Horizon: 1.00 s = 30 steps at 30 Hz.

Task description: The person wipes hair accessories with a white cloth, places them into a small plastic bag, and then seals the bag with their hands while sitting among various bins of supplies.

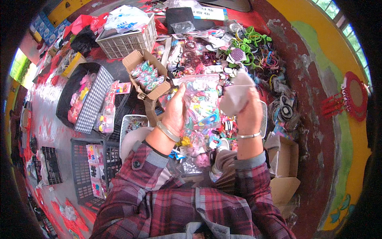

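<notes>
We see a dark red floor (302, 119), worn and patchy, carrying everything. We take the open cardboard box (145, 75) of wrapped colourful pieces as our landmark. Behind it, farther from us, stands a white plastic crate (127, 40). To its left lies a black tray (77, 95) with pink items and a checked panel. To its right spreads a heap of small trinkets (207, 55), ending in green rings (250, 42). Nearer us and left of the box lie dark grid baskets (85, 171); nearer and far right sits a plain brown carton (284, 167).
</notes>
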### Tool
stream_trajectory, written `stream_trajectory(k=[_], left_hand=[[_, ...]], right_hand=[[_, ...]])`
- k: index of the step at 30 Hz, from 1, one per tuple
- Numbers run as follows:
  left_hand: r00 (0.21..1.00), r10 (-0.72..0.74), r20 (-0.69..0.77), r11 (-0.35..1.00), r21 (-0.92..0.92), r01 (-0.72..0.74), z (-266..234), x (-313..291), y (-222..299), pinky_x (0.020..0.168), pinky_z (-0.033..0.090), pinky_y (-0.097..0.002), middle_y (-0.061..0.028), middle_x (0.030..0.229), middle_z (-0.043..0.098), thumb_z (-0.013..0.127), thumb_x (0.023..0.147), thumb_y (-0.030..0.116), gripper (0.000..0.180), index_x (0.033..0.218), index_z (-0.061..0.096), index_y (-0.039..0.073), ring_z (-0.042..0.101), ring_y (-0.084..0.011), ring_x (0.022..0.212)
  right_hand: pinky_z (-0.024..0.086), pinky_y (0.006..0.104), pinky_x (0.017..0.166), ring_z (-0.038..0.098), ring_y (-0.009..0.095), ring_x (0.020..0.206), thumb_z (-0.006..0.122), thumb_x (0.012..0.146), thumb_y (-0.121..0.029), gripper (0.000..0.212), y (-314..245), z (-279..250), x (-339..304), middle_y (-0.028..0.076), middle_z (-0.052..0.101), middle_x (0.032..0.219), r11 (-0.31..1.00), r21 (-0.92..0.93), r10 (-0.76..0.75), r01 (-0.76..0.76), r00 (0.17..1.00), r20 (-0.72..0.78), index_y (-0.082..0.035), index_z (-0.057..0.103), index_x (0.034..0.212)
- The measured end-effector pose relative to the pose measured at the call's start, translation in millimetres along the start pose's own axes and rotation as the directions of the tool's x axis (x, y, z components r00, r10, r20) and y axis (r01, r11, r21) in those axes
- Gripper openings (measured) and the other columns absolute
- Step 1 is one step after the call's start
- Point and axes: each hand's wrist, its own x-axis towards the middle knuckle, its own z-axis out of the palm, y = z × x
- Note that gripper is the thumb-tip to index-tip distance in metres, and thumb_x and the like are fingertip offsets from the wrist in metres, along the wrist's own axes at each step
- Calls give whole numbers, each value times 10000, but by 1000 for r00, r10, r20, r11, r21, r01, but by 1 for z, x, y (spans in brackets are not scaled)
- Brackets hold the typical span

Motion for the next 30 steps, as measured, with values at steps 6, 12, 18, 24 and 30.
stream_trajectory(k=[6, 12, 18, 24, 30], left_hand=[[996, 57, -71, 991, 121, -48, -18, 4, -13, 821, 510, -335, -88, 1070, 605, 594, 873, 237, 360, 1160, 513, 35, 601, -188, 961], [992, 104, -76, 992, 73, -99, -17, 6, -3, 794, 522, -331, -92, 1068, 607, 518, 912, 230, 309, 1141, 533, 24, 618, -199, 923], [954, 269, -132, 957, 152, -248, -12, 2, 14, 835, 501, -335, -103, 1078, 604, 504, 916, 254, 343, 1153, 525, 6, 609, -211, 947], [998, -13, 68, 998, -59, 17, -20, 0, 22, 854, 488, -387, -123, 1019, 620, 410, 921, 441, 500, 1181, 505, 24, 613, -270, 904], [976, -6, 218, 1000, 22, 1, -43, -5, -6, 951, 424, -365, -94, 1198, 516, 361, 945, 412, 475, 1249, 442, 57, 511, -238, 1100]], right_hand=[[175, 323, 1090, 213, 233, 1356, 403, 956, -186, 384, 26, 38, -18, 152, 291, 1438, 865, -500, 70, 50, 973, 218, -56, 446, 1315], [257, 317, 1052, 304, 255, 1317, 453, 919, -63, 361, 32, 34, -22, 192, 351, 1395, 691, -659, -26, 296, 922, 386, -73, 489, 1278], [357, 379, 1010, 431, 331, 1229, 514, 833, 13, 392, 31, 45, -41, 200, 466, 1295, 544, -728, -59, 417, 885, 463, -76, 540, 1214], [232, 461, 1064, 369, 280, 1277, 578, 779, -130, 491, 42, 59, -61, 91, 442, 1342, 31, -645, 56, 764, 643, 764, -133, 488, 1262], [233, 447, 1059, 359, 263, 1281, 574, 806, -223, 479, 39, 69, -58, 93, 427, 1353, -67, -706, 68, 706, 709, 702, -126, 482, 1266]])
